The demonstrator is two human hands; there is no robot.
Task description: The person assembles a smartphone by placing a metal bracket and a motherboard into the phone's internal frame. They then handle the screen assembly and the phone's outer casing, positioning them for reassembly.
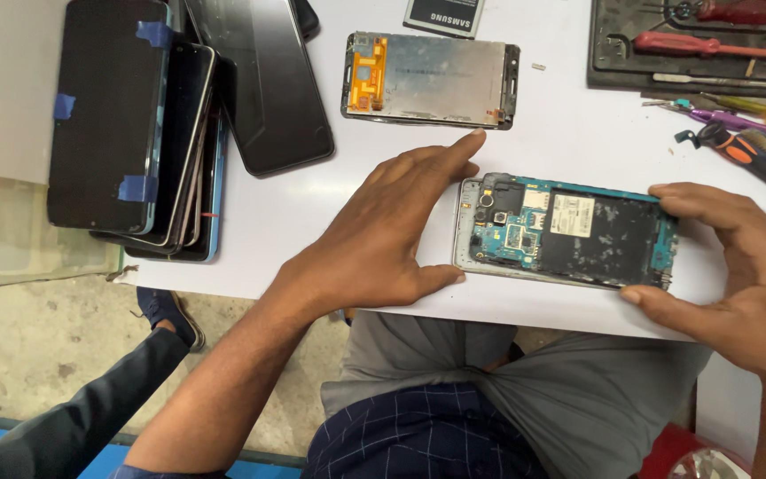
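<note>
Two bare hands frame one opened phone (569,232) lying flat near the table's front edge. At its 9 o'clock end the left hand (387,235) is spread wide, thumb on the tabletop by the lower corner, forefinger stretched toward 1 o'clock. At 3 o'clock the right hand (738,266) pinches the phone's end between forefinger on the far edge and thumb on the near edge. Inside the phone show a teal circuit board, a dark plate and a pale frame. At 12 o'clock lies one detached screen panel (430,80), grey metal with an orange flex strip. At 10 o'clock one stack of glossy black phones (135,133) carries three blue tape tabs. At 2 o'clock, one black tool tray (698,44) holds red-handled screwdrivers, with loose tools beside it. Bare white table (312,239) lies open between stack and hands.
</note>
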